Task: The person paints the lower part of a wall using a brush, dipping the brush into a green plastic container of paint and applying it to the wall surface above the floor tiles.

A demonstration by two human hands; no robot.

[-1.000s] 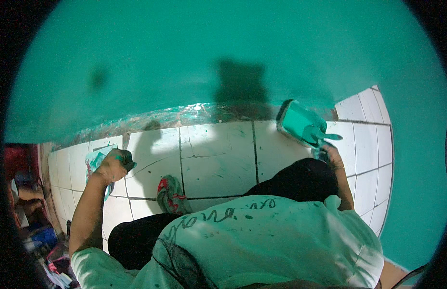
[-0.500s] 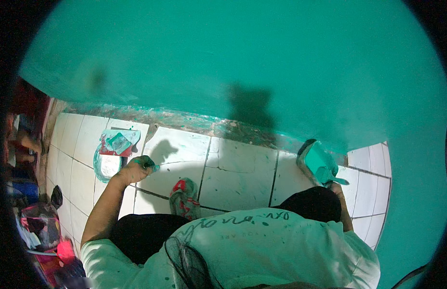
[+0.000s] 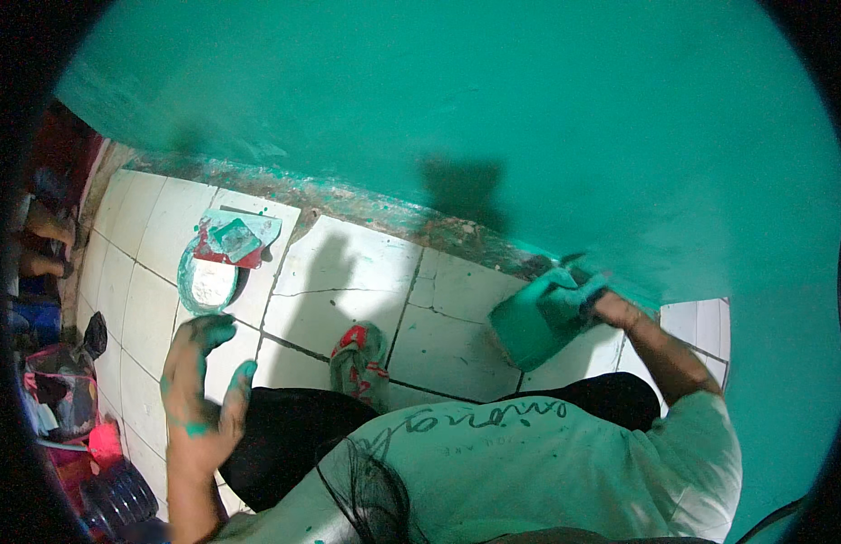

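Observation:
My left hand (image 3: 198, 390) is raised above the tiled floor with nothing in it, thumb and fingers apart and smeared with teal paint. Beyond it stands a small teal-stained tub (image 3: 209, 283) holding white stuff. Red and teal flat pieces (image 3: 237, 238) lie across the tub's far rim. At the right, my right hand (image 3: 594, 304) is closed on a teal, paint-coated, scoop-like container (image 3: 536, 325), close to the foot of the wall. Motion blur hides the fingers' exact grip and any tool among them.
A teal-painted wall (image 3: 366, 100) rises ahead, with a rough, chipped strip along its base. Between my knees is a red-and-grey patterned thing (image 3: 359, 363), perhaps a shoe. Bags and a clear plastic bottle (image 3: 121, 499) crowd the left edge. Another person's feet (image 3: 47, 245) show at far left.
My left hand has come nearer and its curled fingers have spread. The right hand has moved left and farther forward with the teal container, which is now turned. My view has tilted slightly.

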